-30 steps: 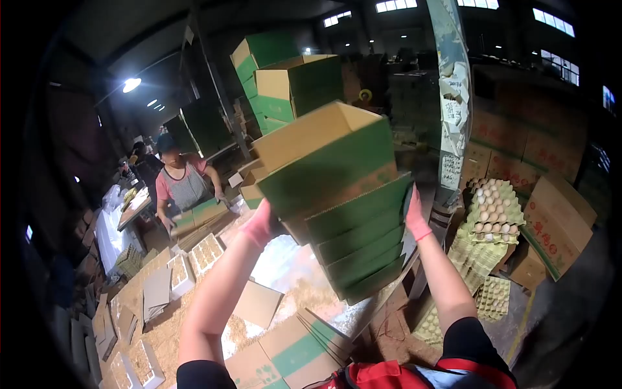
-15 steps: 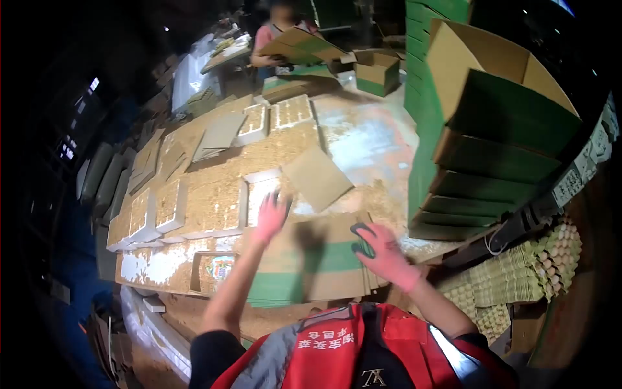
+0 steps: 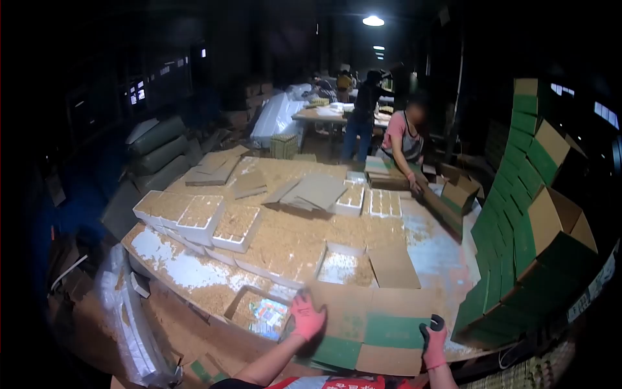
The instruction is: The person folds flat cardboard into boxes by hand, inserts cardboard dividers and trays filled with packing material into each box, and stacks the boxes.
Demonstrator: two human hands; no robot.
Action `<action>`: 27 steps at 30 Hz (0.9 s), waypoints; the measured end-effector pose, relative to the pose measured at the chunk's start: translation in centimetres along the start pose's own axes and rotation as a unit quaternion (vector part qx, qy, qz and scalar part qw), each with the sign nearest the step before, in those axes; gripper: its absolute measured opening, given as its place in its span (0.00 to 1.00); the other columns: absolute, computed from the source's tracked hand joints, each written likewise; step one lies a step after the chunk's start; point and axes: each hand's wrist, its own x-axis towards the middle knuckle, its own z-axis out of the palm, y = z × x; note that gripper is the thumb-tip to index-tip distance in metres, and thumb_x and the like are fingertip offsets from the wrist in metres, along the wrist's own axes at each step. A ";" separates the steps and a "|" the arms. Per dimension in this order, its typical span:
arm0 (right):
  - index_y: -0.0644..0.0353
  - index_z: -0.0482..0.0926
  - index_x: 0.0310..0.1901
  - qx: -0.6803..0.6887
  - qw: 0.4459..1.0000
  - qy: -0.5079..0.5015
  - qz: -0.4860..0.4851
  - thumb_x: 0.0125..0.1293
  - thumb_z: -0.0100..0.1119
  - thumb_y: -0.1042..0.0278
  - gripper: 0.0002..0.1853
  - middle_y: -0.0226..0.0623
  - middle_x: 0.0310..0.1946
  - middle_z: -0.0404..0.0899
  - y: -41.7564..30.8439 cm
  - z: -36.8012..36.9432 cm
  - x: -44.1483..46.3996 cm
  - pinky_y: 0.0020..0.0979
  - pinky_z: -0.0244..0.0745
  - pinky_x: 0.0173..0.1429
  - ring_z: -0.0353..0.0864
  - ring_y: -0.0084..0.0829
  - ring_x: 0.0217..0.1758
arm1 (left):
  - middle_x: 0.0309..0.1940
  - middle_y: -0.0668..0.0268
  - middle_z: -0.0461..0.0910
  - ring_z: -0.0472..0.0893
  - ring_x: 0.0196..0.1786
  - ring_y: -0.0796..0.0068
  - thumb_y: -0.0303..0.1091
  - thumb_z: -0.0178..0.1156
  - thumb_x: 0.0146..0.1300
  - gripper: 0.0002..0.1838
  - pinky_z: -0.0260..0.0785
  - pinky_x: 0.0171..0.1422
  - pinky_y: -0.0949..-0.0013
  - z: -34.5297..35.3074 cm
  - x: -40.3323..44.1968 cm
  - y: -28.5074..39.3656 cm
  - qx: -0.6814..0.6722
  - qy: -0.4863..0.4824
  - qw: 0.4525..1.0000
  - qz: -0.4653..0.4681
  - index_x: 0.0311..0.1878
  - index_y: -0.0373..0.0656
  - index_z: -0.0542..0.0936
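Observation:
A flattened cardboard carton, brown with a green band, lies at the table's front edge between my hands. My left hand, in a pink glove with dark fingertips, is closed on the carton's left edge. At its right edge, my right hand, gloved the same way, has its thumb and fingers curled about the side. Left of my left hand is an open box with colourful printed paper in it. Just beyond the carton lie a brown cardboard sheet and a white foam tray with some sawdust-like material.
Foam trays filled with tan loose material cover the table's left, grey cardboard sheets on top. Tall green cartons stand stacked at right. Across the table, a person in pink handles cardboard. Other people stand farther back.
My view has tilted up and turned left. My left hand has gone from beside the foam tray to the carton's left edge. My right hand stays near the right edge.

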 end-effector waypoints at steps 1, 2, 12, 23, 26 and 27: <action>0.66 0.72 0.57 0.070 0.996 -0.054 -0.007 0.55 0.60 0.85 0.25 0.39 0.49 0.80 -4.1 1.1 -0.3 0.29 0.79 0.50 0.82 0.30 0.47 | 0.66 0.39 0.61 0.61 0.68 0.39 0.54 0.61 0.59 0.41 0.47 0.74 0.40 -3.0 1.1 3.5 0.024 0.042 0.995 0.086 0.69 0.38 0.63; 0.66 0.72 0.58 0.069 0.994 -0.082 -0.014 0.55 0.61 0.85 0.26 0.39 0.49 0.80 -8.1 2.3 -0.7 0.29 0.79 0.51 0.81 0.30 0.48 | 0.65 0.41 0.63 0.61 0.67 0.40 0.52 0.60 0.60 0.37 0.46 0.74 0.39 -6.9 2.3 7.5 -0.006 0.113 0.976 0.188 0.67 0.40 0.66; 0.58 0.73 0.62 -0.545 0.744 -0.212 -0.324 0.59 0.59 0.71 0.26 0.47 0.60 0.73 -16.7 6.9 -0.5 0.46 0.57 0.73 0.68 0.48 0.67 | 0.60 0.51 0.69 0.68 0.64 0.53 0.39 0.61 0.60 0.35 0.59 0.72 0.51 -8.3 -3.7 12.7 -0.009 -0.031 0.861 0.507 0.69 0.37 0.65; 0.57 0.68 0.64 -0.492 0.602 -0.373 -0.507 0.55 0.68 0.65 0.34 0.48 0.60 0.71 -20.9 17.8 4.7 0.44 0.64 0.67 0.68 0.49 0.65 | 0.43 0.62 0.70 0.71 0.54 0.62 0.33 0.53 0.57 0.10 0.52 0.76 0.52 -10.7 -6.7 14.6 -0.024 -0.072 0.738 0.670 0.42 0.46 0.73; 0.55 0.77 0.53 -0.545 0.612 -0.333 -0.468 0.50 0.73 0.62 0.27 0.42 0.50 0.76 -16.6 16.2 13.1 0.42 0.72 0.57 0.75 0.45 0.56 | 0.47 0.57 0.71 0.71 0.58 0.60 0.35 0.56 0.56 0.12 0.51 0.78 0.49 -15.4 -4.3 12.1 0.126 -0.113 0.801 0.575 0.42 0.45 0.73; 0.53 0.79 0.50 -0.574 0.602 -0.356 -0.426 0.51 0.71 0.61 0.23 0.41 0.48 0.77 -16.2 15.0 13.5 0.42 0.73 0.56 0.77 0.44 0.54 | 0.49 0.57 0.72 0.71 0.59 0.61 0.36 0.57 0.56 0.13 0.51 0.78 0.48 -15.9 -2.9 11.0 0.203 -0.170 0.795 0.546 0.44 0.45 0.73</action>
